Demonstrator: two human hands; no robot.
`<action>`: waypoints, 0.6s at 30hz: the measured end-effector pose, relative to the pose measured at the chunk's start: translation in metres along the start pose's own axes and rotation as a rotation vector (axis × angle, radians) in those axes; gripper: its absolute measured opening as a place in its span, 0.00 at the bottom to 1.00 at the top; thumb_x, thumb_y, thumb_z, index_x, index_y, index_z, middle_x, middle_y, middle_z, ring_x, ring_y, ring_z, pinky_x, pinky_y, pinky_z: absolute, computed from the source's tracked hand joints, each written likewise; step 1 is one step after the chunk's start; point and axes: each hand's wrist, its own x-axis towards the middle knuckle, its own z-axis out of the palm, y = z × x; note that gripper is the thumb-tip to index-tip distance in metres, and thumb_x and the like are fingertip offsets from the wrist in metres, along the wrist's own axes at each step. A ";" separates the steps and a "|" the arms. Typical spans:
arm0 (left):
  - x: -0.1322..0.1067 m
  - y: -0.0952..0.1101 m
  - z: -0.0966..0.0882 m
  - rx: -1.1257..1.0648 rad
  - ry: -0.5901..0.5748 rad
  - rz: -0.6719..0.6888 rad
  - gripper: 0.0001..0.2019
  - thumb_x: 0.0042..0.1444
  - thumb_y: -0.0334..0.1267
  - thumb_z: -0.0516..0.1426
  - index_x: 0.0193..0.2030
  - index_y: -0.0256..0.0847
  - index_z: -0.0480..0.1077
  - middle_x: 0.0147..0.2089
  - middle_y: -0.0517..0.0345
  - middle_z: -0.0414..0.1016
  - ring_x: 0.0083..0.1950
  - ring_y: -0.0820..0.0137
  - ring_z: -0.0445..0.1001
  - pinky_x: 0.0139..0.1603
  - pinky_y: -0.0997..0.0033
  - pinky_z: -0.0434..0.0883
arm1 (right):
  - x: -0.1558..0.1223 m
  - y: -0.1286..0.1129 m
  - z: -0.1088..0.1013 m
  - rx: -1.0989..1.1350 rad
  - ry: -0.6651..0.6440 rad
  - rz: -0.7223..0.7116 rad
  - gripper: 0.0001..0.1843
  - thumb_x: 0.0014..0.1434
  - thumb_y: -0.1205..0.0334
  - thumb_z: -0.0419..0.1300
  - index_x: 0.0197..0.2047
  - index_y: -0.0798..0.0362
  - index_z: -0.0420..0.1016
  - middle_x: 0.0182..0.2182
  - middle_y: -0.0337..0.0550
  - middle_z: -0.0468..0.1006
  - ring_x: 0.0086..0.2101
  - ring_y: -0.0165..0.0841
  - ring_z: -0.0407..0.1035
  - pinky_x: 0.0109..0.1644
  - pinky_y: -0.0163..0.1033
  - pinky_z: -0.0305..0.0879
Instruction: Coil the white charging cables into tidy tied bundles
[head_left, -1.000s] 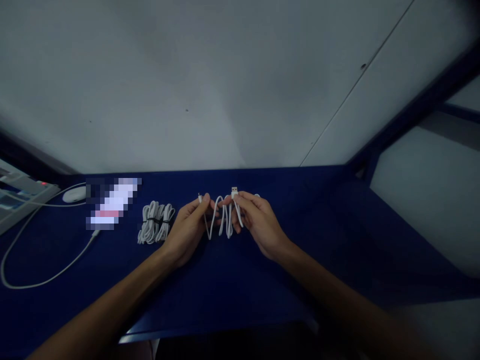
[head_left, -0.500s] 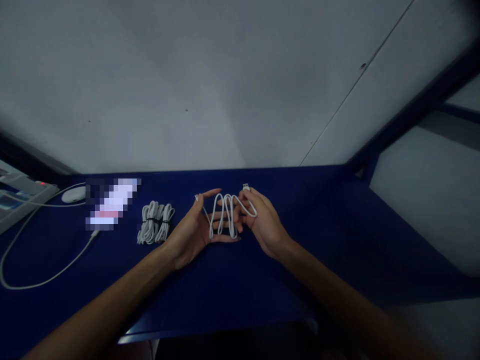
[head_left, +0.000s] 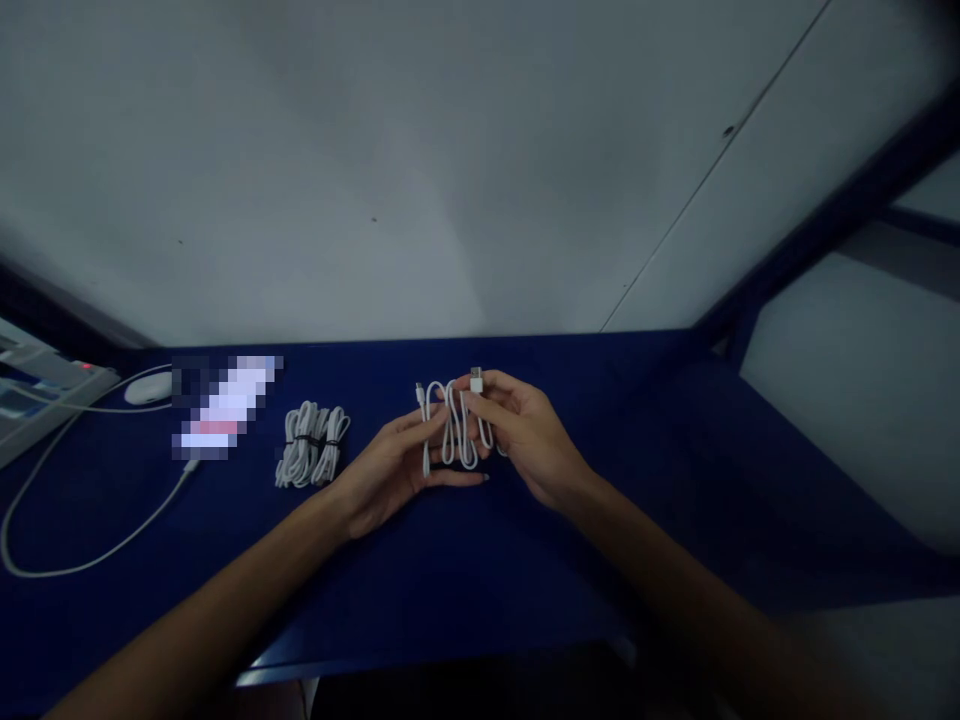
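Note:
A white USB cable (head_left: 448,440), folded in zigzag loops, spans the space between my two hands above the blue table. My left hand (head_left: 401,455) holds the loops from the left, its thumb across them and its lower fingers stretched beneath. The small plug stands up by the left thumb. With thumb and fingers, my right hand (head_left: 529,425) grips the right side of the loops, and the large USB plug (head_left: 477,381) points up there. Left of my hands lie several bundled white cables (head_left: 307,445) with black ties.
On the blue table (head_left: 480,580), a blurred-out phone-like thing (head_left: 225,405) lies at the left with a charging cord (head_left: 150,540) attached. Beyond it are a white rounded object (head_left: 148,388) and a white tray-like box (head_left: 56,400). A pale wall (head_left: 450,180) rises behind.
My hands have drawn closer together on the cable. The left thumb has come down over the loops, the small plug has moved right, and the large plug has shifted slightly left and upright.

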 end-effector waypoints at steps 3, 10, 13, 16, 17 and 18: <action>0.001 -0.002 -0.002 -0.005 0.009 0.036 0.15 0.74 0.44 0.59 0.58 0.38 0.79 0.57 0.39 0.82 0.58 0.53 0.83 0.62 0.47 0.79 | -0.001 -0.003 0.001 -0.013 0.018 -0.021 0.10 0.66 0.53 0.70 0.49 0.47 0.83 0.31 0.38 0.78 0.27 0.29 0.70 0.29 0.36 0.68; 0.002 0.001 -0.002 -0.029 0.095 0.107 0.16 0.74 0.44 0.58 0.62 0.39 0.77 0.57 0.38 0.84 0.58 0.52 0.83 0.62 0.48 0.79 | 0.000 -0.006 -0.001 -0.071 0.096 -0.084 0.21 0.63 0.55 0.72 0.59 0.44 0.80 0.41 0.42 0.85 0.27 0.30 0.74 0.28 0.39 0.71; 0.002 0.002 -0.001 -0.033 0.104 0.123 0.17 0.75 0.43 0.57 0.63 0.39 0.77 0.60 0.38 0.83 0.61 0.51 0.82 0.62 0.46 0.79 | 0.002 -0.004 -0.003 -0.091 0.150 -0.055 0.27 0.61 0.55 0.73 0.63 0.47 0.78 0.38 0.43 0.85 0.29 0.33 0.76 0.27 0.38 0.69; 0.002 0.003 0.000 -0.038 0.106 0.141 0.17 0.76 0.43 0.56 0.64 0.39 0.76 0.62 0.37 0.81 0.63 0.50 0.80 0.62 0.45 0.79 | 0.003 -0.002 -0.005 -0.107 0.182 -0.021 0.24 0.62 0.53 0.72 0.59 0.52 0.81 0.35 0.46 0.85 0.30 0.35 0.78 0.27 0.38 0.67; 0.002 0.003 0.000 -0.041 0.108 0.148 0.17 0.76 0.43 0.56 0.64 0.39 0.76 0.63 0.37 0.80 0.64 0.49 0.80 0.62 0.44 0.79 | 0.003 -0.001 -0.005 -0.124 0.184 -0.016 0.21 0.63 0.52 0.71 0.56 0.53 0.83 0.34 0.46 0.85 0.30 0.35 0.77 0.27 0.38 0.66; 0.001 0.003 0.001 -0.045 0.113 0.154 0.17 0.76 0.42 0.56 0.64 0.39 0.76 0.64 0.36 0.80 0.64 0.48 0.80 0.62 0.43 0.79 | 0.003 -0.001 -0.005 -0.146 0.185 -0.016 0.19 0.64 0.51 0.71 0.53 0.53 0.84 0.33 0.46 0.85 0.29 0.34 0.76 0.26 0.37 0.65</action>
